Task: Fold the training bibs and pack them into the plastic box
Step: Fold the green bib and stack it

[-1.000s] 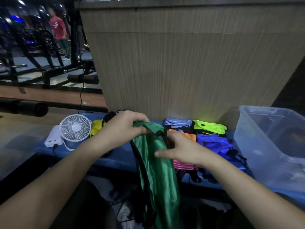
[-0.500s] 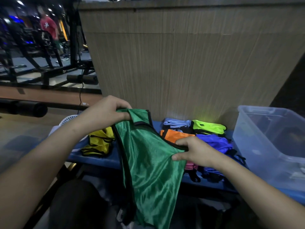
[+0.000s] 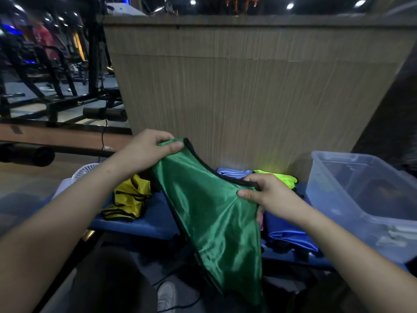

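1. A white fan [image 3: 84, 173] sits at the far left of the blue worktop [image 3: 144, 224], partly hidden behind the left forearm.
2. A crumpled yellow bib [image 3: 127, 201] with black trim lies on the worktop just right of the fan.
3. The left hand [image 3: 146, 152] is raised above the worktop, its fingers [image 3: 174, 146] curled round the upper corner of the green bib [image 3: 212, 218], thumb pressed on the near face.
4. The green bib hangs stretched between both hands in front of the worktop, its black-trimmed top edge sloping down to the right and its lower part falling below the worktop's front edge.
5. The right hand [image 3: 270, 196] pinches the bib's lower right corner, thumb on the near side and the other fingers behind the cloth.
6. Behind and beside that hand lie a light-blue bib [image 3: 232, 173], a neon-yellow bib [image 3: 283, 178] and a blue bib [image 3: 287, 231], piled close together on the worktop.
7. The clear plastic box [image 3: 361, 190] stands at the worktop's right end, just beside the pile, open-topped; what it holds cannot be made out.
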